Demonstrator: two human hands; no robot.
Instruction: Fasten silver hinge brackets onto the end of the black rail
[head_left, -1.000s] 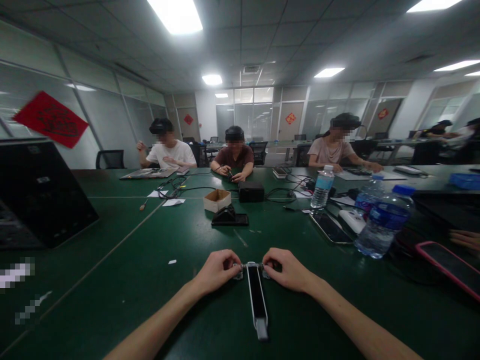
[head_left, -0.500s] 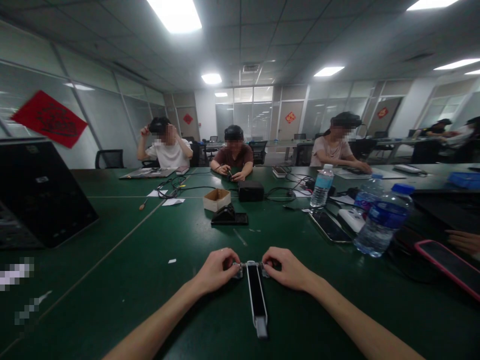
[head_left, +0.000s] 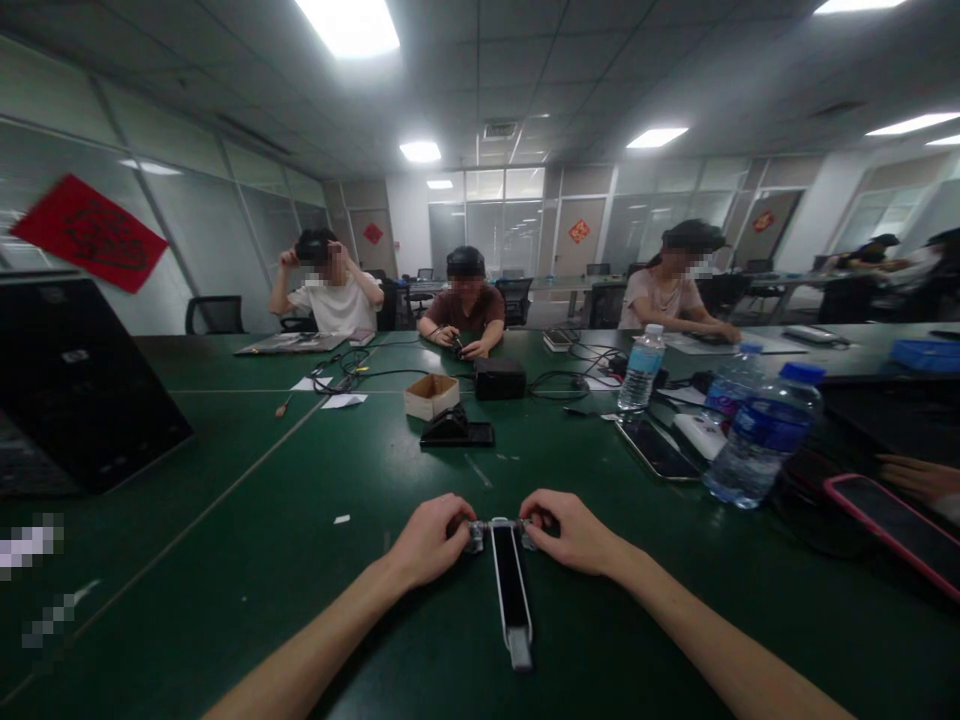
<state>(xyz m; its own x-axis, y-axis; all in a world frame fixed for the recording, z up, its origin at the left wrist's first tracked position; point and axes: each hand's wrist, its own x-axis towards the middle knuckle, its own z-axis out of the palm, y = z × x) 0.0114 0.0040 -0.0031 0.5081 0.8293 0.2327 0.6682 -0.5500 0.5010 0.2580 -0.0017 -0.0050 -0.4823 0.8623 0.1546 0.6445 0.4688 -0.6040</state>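
Observation:
A long narrow device with a black face and a pale frame lies lengthwise on the green table in front of me. A grey tab sticks out of its near end. At the far end, my left hand is closed, with thumb and fingers pinching a small shiny piece on the device's left side. My right hand pinches a similar small shiny piece on the right side. The fingers partly cover both pieces, and their exact kind cannot be made out.
Beyond my hands are a black stand, an open cardboard box and a black box. Water bottles, a phone and a pink-edged phone lie right, near another person's hand. A black HP machine stands left.
The whole view has shifted very slightly. Both hands keep the same pinch on the small pieces, and the device lies as before.

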